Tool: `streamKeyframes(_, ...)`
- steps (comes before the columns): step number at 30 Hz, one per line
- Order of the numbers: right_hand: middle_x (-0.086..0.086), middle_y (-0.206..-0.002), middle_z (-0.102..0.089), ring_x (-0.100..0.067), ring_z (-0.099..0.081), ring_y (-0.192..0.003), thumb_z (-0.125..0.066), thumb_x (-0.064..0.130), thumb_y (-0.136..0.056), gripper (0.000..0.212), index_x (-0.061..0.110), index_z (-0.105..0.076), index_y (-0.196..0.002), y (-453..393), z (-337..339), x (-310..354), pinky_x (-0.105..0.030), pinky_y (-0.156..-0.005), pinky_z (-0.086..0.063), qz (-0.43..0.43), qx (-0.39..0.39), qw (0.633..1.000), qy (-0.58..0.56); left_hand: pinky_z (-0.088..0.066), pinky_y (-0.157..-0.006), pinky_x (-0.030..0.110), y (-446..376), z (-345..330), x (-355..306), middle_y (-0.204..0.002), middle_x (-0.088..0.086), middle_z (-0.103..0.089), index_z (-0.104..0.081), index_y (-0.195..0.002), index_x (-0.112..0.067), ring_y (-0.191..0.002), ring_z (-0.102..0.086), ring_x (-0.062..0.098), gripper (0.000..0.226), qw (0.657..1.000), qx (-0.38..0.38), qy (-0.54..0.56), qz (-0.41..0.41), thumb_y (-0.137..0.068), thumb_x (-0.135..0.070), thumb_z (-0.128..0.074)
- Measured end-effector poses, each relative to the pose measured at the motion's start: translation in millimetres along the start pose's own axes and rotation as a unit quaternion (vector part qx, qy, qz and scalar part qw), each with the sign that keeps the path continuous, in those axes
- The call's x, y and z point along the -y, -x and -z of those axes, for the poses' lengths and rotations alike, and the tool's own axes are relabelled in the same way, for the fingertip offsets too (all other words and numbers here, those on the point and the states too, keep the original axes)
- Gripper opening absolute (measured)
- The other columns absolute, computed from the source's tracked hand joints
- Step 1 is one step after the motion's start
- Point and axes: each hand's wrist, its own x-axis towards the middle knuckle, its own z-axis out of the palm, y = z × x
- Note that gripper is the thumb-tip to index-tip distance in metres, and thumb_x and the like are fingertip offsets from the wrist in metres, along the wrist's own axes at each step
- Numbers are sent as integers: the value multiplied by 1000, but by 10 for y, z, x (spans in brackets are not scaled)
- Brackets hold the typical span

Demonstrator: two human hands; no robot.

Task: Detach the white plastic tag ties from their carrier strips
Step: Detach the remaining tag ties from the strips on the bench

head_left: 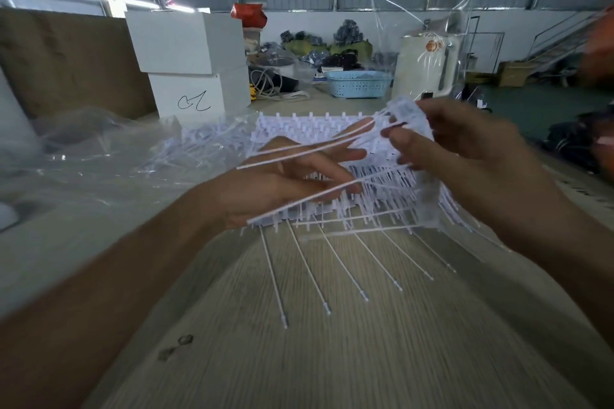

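Head view: we read only a black hand-drawn scribble on the lower of two stacked white boxes [196, 90]. Our pale wood-grain table [332, 342] stands in a metal-walled hall; a blue basket [357, 84] sits far beyond our fingertips, contents unclear. Our right hand [465, 146] pinches a bundle of white tag ties [422, 183], while our left hand [282, 183], fingers straight and apart, seems to press on the carrier strips [299, 206] under them.

Two hands [275, 186], two stacked white boxes [186, 43], one blue basket [357, 85], six ties [307, 271] jutting forward
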Motion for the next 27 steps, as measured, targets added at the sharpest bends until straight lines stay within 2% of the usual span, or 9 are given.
streamKeyframes(3, 10, -113, -71, -8, -70, -92, -60, 14, -98, 25, 26, -57, -120, -28, 39, 1, -21, -77, -57, 79, -16, 996, -37, -28, -117, 62, 56, 150, 14, -161, 19, -27, -64, -128, -9, -151, -23, 35, 38, 990, 107, 91, 14, -93, 3, -58)
streamKeyframes(5, -1, -114, -71, -21, -69, -77, -55, 6, -101, 30, 21, -55, -126, -27, 112, 9, -29, -66, -59, 126, 13, 989, -77, -39, -110, 60, 137, 347, 64, -154, 25, -39, -68, -125, -10, -141, -39, 43, 40, 981, 32, 174, 81, -90, 4, -54)
streamKeyframes(7, -5, -104, -73, -24, -64, -61, -54, 11, -101, 29, 18, -58, -129, -28, 183, 5, -30, -49, -52, 129, 59, 984, -104, -51, -101, 49, 192, 536, 136, -142, 21, -55, -68, -122, -10, -129, -54, 40, 36, 966, -114, 199, 118, -87, -12, -61)
streamKeyframes(9, -11, -86, -73, -23, -53, -44, -54, 17, -100, 31, 17, -60, -130, -40, 239, -25, -23, -42, -41, 84, 100, 977, -167, -53, -99, 45, 204, 656, 203, -139, 15, -59, -58, -135, -14, -128, -56, 36, 47, 948, -194, 221, 124, -93, -35, -60)
streamKeyframes(12, -16, -72, -66, -16, -40, -33, -54, 17, -100, 30, 15, -62, -128, -66, 324, -100, -17, -41, -35, 6, 174, 961, -217, -50, -100, 52, 177, 675, 219, -147, 20, -50, -45, -147, -20, -134, -49, 42, 66, 927, -162, 312, 130, -97, -63, -45)
streamKeyframes(17, -11, -73, -72, -14, -42, -35, -57, 27, -99, 16, 31, -71, -105, -104, 296, -270, -18, -36, -33, -150, 208, 966, 10, -48, -98, 57, 138, 593, 161, -150, 22, -46, -23, -157, -17, -135, -45, 47, 90, 916, -117, 370, 105, -90, -78, -27)
streamKeyframes(21, 8, -61, -70, -5, -48, -32, -59, 35, -96, 10, 38, -68, -97, -138, 333, -276, -15, -36, -37, -73, 134, 963, 223, -53, -94, 56, 167, 633, 43, -145, 18, -53, -45, -148, -18, -130, -53, 44, 84, 925, -162, 322, 120, -91, -77, -28)
streamKeyframes(23, 19, -58, -66, 1, -56, -40, -60, 49, -88, 7, 48, -66, -92, -174, 436, -209, -12, -41, -39, -46, 93, 963, 249, -55, -92, 53, 182, 636, 18, -141, 14, -58, -56, -141, -21, -126, -58, 40, 73, 938, -177, 263, 139, -93, -72, -33)
streamKeyframes(27, 38, -70, -64, 7, -61, -54, -60, 61, -79, 15, 54, -70, -87, -197, 568, -84, 0, -47, -38, 26, 21, 966, 255, -61, -77, 36, 131, 552, 51, -112, 12, -72, -66, -123, -11, -98, -72, 31, 32, 958, -224, 135, 117, -97, -27, -59)
